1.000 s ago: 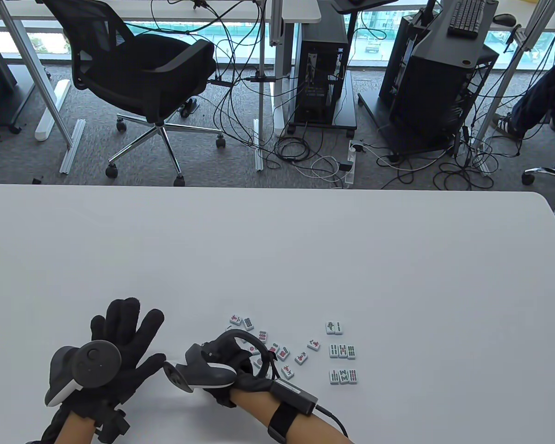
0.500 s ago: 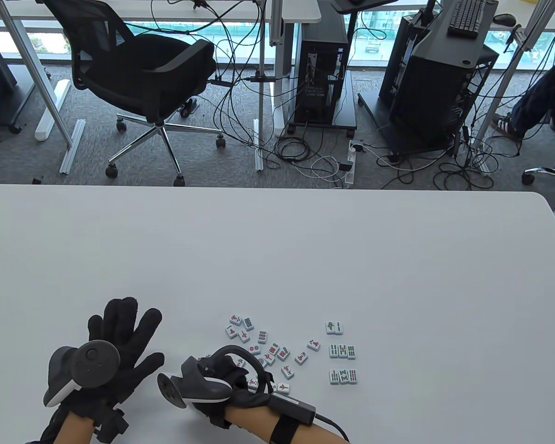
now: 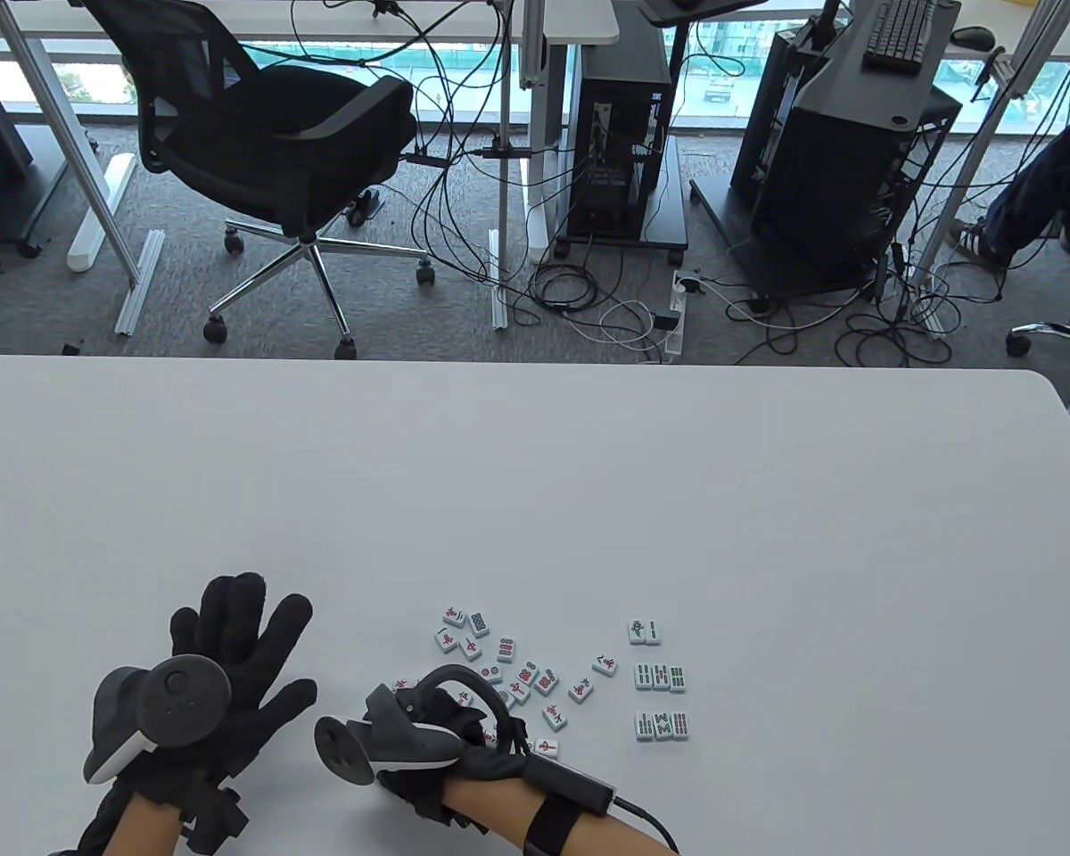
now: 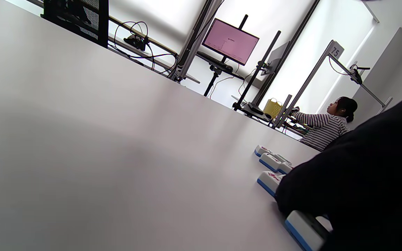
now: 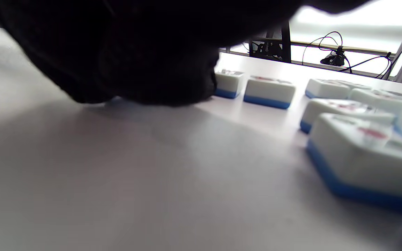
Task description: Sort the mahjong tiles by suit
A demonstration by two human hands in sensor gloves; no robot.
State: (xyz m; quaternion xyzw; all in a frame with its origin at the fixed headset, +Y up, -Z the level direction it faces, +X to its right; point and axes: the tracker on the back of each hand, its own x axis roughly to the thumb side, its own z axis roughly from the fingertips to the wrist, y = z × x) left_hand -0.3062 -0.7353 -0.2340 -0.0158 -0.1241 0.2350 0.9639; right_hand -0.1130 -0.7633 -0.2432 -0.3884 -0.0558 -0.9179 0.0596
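Right hand (image 3: 428,727) sits low on the counter (image 3: 588,499) at the near-left edge of the loose tile cluster (image 3: 508,673). Its fingers are hidden under the tracker and palm in every view, so I can't tell if it grips a tile or just rests on them. Left hand (image 3: 223,664) lies flat on the counter, fingers spread, holding nothing, well left of the tiles.

Tile layout: mixed, unsorted cluster just right of the right hand; sorted bamboo rows (image 3: 660,700) further right, with a pair (image 3: 644,631) just beyond them on the far side.

Risks, as I judge them:
- Right palm and wrist strap overlap the near tiles. Any lift or sweep probably drags or flips neighbours, since tiles in the cluster touch or nearly touch.
- The pick is blind: the hand's own bulk hides the tile, so a wrong-suit pick is likely.
- Carrying right towards the bamboo rows passes over stray tiles (image 3: 593,675); a low pass could knock them into the sorted rows and break alignment.
- Tiles look smooth and glossy, so a pinch on the short sides may slip.

Room:
- Far side of the counter is wide open, plenty for new suit rows.
- Right of the bamboo rows there is also bare counter.
- Near edge is close behind the hands, little margin there; a tile pulled back could go off.
- Gap between the hands is bare and usable for staging.
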